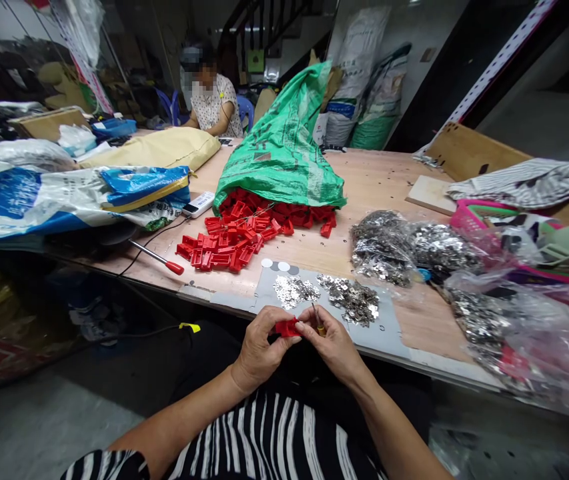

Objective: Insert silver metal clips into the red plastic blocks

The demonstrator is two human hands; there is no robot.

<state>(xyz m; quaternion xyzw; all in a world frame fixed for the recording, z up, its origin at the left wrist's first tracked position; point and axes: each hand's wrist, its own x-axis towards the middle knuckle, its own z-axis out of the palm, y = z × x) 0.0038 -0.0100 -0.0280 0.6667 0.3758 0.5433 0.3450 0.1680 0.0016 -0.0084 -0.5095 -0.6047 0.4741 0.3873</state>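
Between the fingers of my left hand (261,343) is a small red plastic part (287,327), held just in front of the table's near edge. My right hand (331,337) meets it from the other side, its thumb against the part. A small tool with a yellowish handle (321,329) and a thin dark shaft is gripped in my right hand; its exact kind is unclear. Just beyond my hands, a pile of shiny metal pieces (294,291) and a darker pile of metal pieces (351,300) lie on a grey sheet (389,330).
A green woven sack (284,160) spills many red plastic parts (229,240) onto the table. Bags of metal pieces (384,247) and a pink basket (469,217) stand right. A red-tipped lever (164,261) juts out at left. Another person (217,100) sits across the table.
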